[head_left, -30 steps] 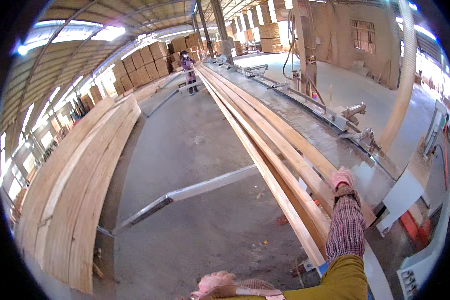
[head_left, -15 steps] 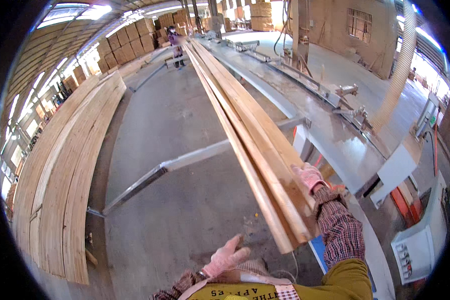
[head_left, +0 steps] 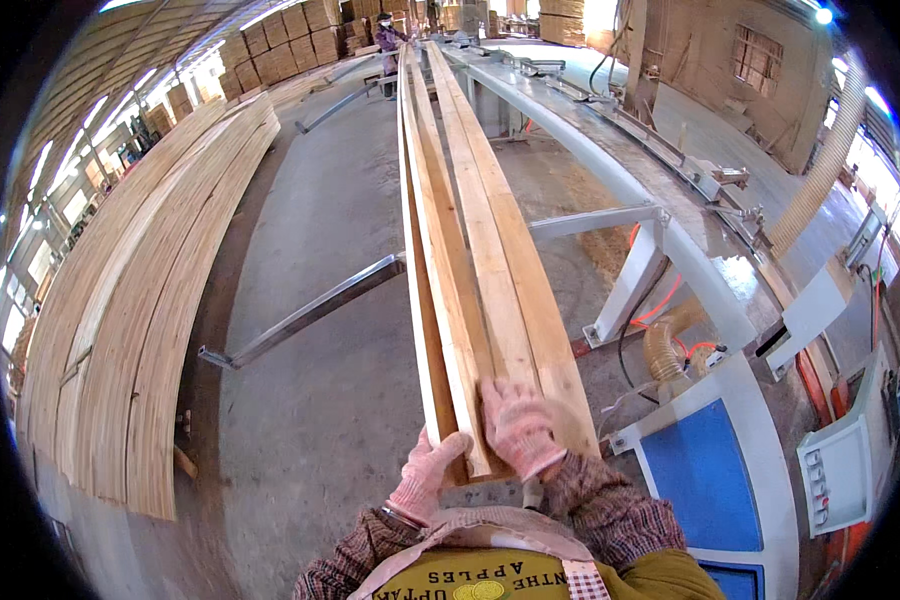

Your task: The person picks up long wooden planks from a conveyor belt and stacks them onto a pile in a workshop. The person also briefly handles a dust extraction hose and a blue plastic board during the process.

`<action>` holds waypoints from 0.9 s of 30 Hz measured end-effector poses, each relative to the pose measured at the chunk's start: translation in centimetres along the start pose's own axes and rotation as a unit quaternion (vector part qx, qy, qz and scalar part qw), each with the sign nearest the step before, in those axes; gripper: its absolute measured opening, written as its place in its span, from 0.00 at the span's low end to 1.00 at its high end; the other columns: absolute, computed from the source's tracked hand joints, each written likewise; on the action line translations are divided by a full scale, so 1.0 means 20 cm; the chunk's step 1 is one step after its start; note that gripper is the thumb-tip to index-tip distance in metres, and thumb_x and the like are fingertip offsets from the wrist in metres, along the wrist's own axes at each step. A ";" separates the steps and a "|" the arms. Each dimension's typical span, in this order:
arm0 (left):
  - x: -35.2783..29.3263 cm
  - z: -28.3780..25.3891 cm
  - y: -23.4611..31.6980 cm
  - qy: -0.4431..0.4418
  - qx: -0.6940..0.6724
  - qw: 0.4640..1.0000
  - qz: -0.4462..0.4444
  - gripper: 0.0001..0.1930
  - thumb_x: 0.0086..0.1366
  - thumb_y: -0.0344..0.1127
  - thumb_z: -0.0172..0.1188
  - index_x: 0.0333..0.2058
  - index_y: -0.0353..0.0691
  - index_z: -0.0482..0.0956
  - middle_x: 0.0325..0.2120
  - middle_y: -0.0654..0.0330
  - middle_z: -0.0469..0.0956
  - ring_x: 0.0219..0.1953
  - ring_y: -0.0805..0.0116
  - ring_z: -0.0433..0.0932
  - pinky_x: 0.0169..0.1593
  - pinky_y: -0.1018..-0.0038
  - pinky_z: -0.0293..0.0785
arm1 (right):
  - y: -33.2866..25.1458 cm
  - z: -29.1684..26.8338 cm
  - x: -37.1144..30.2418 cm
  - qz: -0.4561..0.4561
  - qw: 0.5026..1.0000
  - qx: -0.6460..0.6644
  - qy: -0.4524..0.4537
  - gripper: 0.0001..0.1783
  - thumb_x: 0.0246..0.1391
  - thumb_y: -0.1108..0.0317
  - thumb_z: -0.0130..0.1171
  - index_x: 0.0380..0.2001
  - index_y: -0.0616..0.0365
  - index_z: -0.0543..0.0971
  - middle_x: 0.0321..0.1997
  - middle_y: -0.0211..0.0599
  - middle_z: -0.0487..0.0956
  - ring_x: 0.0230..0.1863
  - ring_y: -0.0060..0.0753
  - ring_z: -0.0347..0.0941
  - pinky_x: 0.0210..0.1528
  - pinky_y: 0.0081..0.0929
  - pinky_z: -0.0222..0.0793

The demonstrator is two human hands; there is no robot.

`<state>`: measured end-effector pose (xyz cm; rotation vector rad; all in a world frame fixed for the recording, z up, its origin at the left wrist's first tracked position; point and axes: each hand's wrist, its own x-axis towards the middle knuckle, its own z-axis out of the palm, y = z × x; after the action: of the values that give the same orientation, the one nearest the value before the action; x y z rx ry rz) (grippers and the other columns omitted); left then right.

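Note:
Several long, pale wooden boards [head_left: 498, 300] run away from me side by side. The two leftmost stand tilted up on edge, with dark gaps between them, while those on the right lie flat. My left hand [head_left: 430, 475], in a pink glove, is closed round the near end of the leftmost board [head_left: 419, 340], its thumb over the end. My right hand [head_left: 522, 428], gloved alike, rests with fingers stretched forward on the boards, against the side of the second tilted board [head_left: 456, 350]. Its fingertips are partly hard to make out.
Metal support arms [head_left: 310, 310] reach under the boards. A wide stack of planks [head_left: 140, 330] lies at left. Along the right runs a long machine bench [head_left: 610, 175], with a blue-and-white cabinet [head_left: 705, 470] and control box [head_left: 835, 485] nearby. Another person [head_left: 388, 40] stands at the far end.
My left hand has come forward onto the leftmost board's end. My right hand has shifted left from the boards' right side. The left boards are now tilted up and apart from the flat ones.

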<state>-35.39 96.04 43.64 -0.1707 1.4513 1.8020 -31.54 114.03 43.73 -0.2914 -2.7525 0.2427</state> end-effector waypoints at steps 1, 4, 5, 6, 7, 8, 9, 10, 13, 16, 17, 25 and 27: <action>-0.01 -0.02 0.00 -0.006 -0.005 1.000 0.015 0.37 0.60 0.40 0.68 0.64 0.40 0.59 0.45 0.60 0.75 0.46 0.68 0.75 0.50 0.68 0.75 | -0.06 0.00 -0.05 0.017 0.998 0.042 -0.053 0.24 0.55 0.60 0.57 0.54 0.58 0.72 0.53 0.45 0.75 0.51 0.49 0.74 0.51 0.41 0.70; 0.01 -0.07 -0.04 -0.002 0.002 0.998 0.057 0.34 0.59 0.44 0.68 0.60 0.39 0.65 0.43 0.60 0.75 0.43 0.69 0.74 0.48 0.69 0.74 | -0.16 -0.11 -0.15 0.005 0.995 0.078 -0.061 0.26 0.56 0.63 0.57 0.58 0.57 0.71 0.55 0.48 0.76 0.53 0.51 0.74 0.55 0.40 0.69; 0.01 -0.09 -0.05 0.002 -0.015 0.999 0.041 0.34 0.59 0.44 0.68 0.60 0.38 0.66 0.43 0.60 0.75 0.42 0.69 0.74 0.47 0.68 0.74 | -0.19 -0.10 -0.17 0.055 0.979 0.186 -0.062 0.28 0.56 0.63 0.58 0.60 0.57 0.69 0.55 0.49 0.76 0.54 0.51 0.74 0.56 0.39 0.69; -0.02 -0.07 -0.02 -0.003 -0.027 0.999 0.024 0.33 0.59 0.44 0.68 0.59 0.38 0.66 0.42 0.60 0.75 0.42 0.69 0.74 0.47 0.68 0.75 | -0.22 -0.08 -0.18 0.109 0.949 0.289 -0.058 0.30 0.56 0.64 0.58 0.62 0.56 0.68 0.56 0.51 0.76 0.55 0.52 0.73 0.57 0.39 0.69; -0.03 -0.05 0.02 -0.005 -0.036 0.999 0.010 0.33 0.59 0.44 0.68 0.59 0.37 0.67 0.42 0.60 0.75 0.42 0.68 0.74 0.46 0.68 0.75 | -0.23 -0.04 -0.20 0.158 0.905 0.392 -0.050 0.31 0.57 0.65 0.58 0.64 0.56 0.66 0.56 0.52 0.77 0.56 0.52 0.73 0.58 0.38 0.68; 0.00 -0.07 0.00 -0.001 -0.017 0.999 0.039 0.33 0.60 0.44 0.67 0.59 0.37 0.65 0.44 0.54 0.77 0.42 0.63 0.80 0.42 0.68 0.81 | -0.21 0.05 -0.20 0.165 0.914 0.367 -0.055 0.39 0.56 0.62 0.61 0.69 0.47 0.60 0.55 0.51 0.77 0.57 0.54 0.73 0.57 0.41 0.70; 0.00 -0.10 0.00 0.004 -0.007 0.999 0.054 0.33 0.59 0.42 0.68 0.59 0.37 0.65 0.44 0.54 0.77 0.42 0.62 0.80 0.43 0.68 0.81 | -0.22 0.03 -0.16 0.178 0.913 0.358 -0.082 0.40 0.55 0.61 0.62 0.69 0.46 0.59 0.54 0.52 0.77 0.56 0.55 0.74 0.56 0.42 0.70; -0.02 -0.11 0.00 0.007 0.004 0.998 0.063 0.32 0.58 0.40 0.68 0.59 0.36 0.66 0.43 0.54 0.77 0.42 0.62 0.80 0.43 0.67 0.81 | -0.25 -0.04 -0.15 0.196 0.911 0.346 -0.110 0.41 0.55 0.61 0.63 0.70 0.44 0.58 0.53 0.54 0.77 0.54 0.55 0.75 0.55 0.42 0.71; -0.06 -0.11 0.04 0.023 0.009 0.997 0.074 0.30 0.54 0.35 0.68 0.56 0.35 0.70 0.42 0.54 0.79 0.42 0.64 0.80 0.45 0.66 0.79 | -0.27 -0.15 -0.08 0.164 0.935 0.229 -0.215 0.44 0.53 0.59 0.62 0.71 0.44 0.54 0.47 0.56 0.79 0.47 0.58 0.78 0.50 0.47 0.73; 0.03 -0.11 -0.03 0.101 0.151 0.975 0.131 0.29 0.55 0.36 0.69 0.54 0.34 0.72 0.41 0.55 0.80 0.43 0.67 0.79 0.46 0.69 0.77 | -0.27 -0.17 -0.04 0.082 0.953 0.120 -0.266 0.43 0.54 0.59 0.58 0.71 0.45 0.53 0.43 0.55 0.80 0.44 0.58 0.78 0.47 0.51 0.73; 0.03 -0.10 -0.04 0.133 0.186 0.967 0.108 0.36 0.52 0.48 0.71 0.56 0.35 0.70 0.44 0.51 0.81 0.44 0.61 0.81 0.48 0.69 0.77 | -0.27 -0.14 -0.08 0.068 0.957 0.127 -0.251 0.43 0.53 0.60 0.57 0.71 0.45 0.53 0.42 0.55 0.80 0.43 0.58 0.78 0.45 0.52 0.73; -0.07 0.02 0.15 0.204 0.399 0.894 0.003 0.54 0.44 0.70 0.68 0.65 0.45 0.61 0.51 0.49 0.78 0.55 0.55 0.77 0.58 0.63 0.72 | -0.26 -0.10 -0.15 0.069 0.910 0.357 -0.200 0.50 0.49 0.62 0.55 0.73 0.51 0.44 0.38 0.57 0.81 0.37 0.59 0.79 0.41 0.50 0.74; -0.12 0.11 0.24 0.187 0.515 0.836 -0.045 0.63 0.41 0.68 0.71 0.68 0.42 0.50 0.62 0.50 0.64 0.61 0.55 0.71 0.60 0.60 0.70 | -0.17 -0.09 -0.17 0.062 0.867 0.442 -0.222 0.51 0.48 0.62 0.55 0.73 0.54 0.42 0.43 0.59 0.80 0.41 0.58 0.78 0.44 0.46 0.74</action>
<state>-36.14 96.71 49.44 -0.0258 2.4424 0.7168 -28.32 110.22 45.01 -0.1609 -2.6739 1.7158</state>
